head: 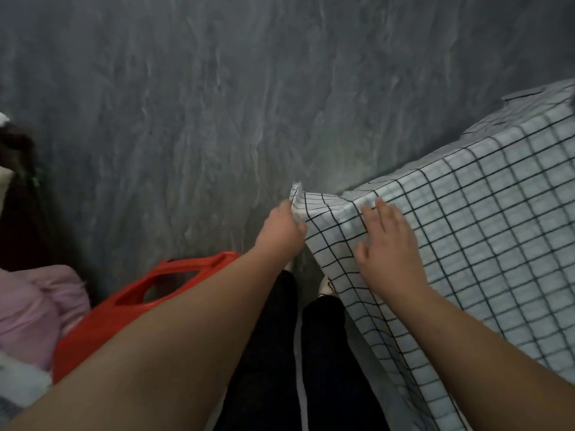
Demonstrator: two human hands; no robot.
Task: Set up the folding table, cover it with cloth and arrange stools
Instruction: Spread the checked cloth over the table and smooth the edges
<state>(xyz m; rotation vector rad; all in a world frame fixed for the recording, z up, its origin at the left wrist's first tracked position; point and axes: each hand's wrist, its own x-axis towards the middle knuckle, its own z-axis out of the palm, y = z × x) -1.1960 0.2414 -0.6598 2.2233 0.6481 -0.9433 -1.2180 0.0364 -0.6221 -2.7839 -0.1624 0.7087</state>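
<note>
While the white cloth with the black grid (pixel 482 244) already lies over the folding worktop, which stands unfolded on my right and is wholly hidden beneath it, I judge the task to be past its middle. The setting up is done and the covering is nearly done. What is left of the covering is the near corner, where the cloth stands up in a loose fold instead of hanging flat, and a ruffled patch at the far corner. The stools look not yet arranged. I see only one, a red plastic stool with a slot handle in its seat (pixel 124 312), on the grey marbled floor (pixel 186 104) at my left, partly under my left forearm and apart from the worktop. Whether there are others I cannot tell.

My left grip (pixel 283 231) pinches the loose corner flap of the cloth, closed on its edge just off the worktop's corner; the fingertips are blurred and partly behind the fold. My right grip (pixel 389 247) lies flat on the cloth on top, fingers straight and spread, thumb out, pressing near that same corner and holding nothing. A pink bundle of fabric (pixel 34 306) lies at the far left, beside the stool.
</note>
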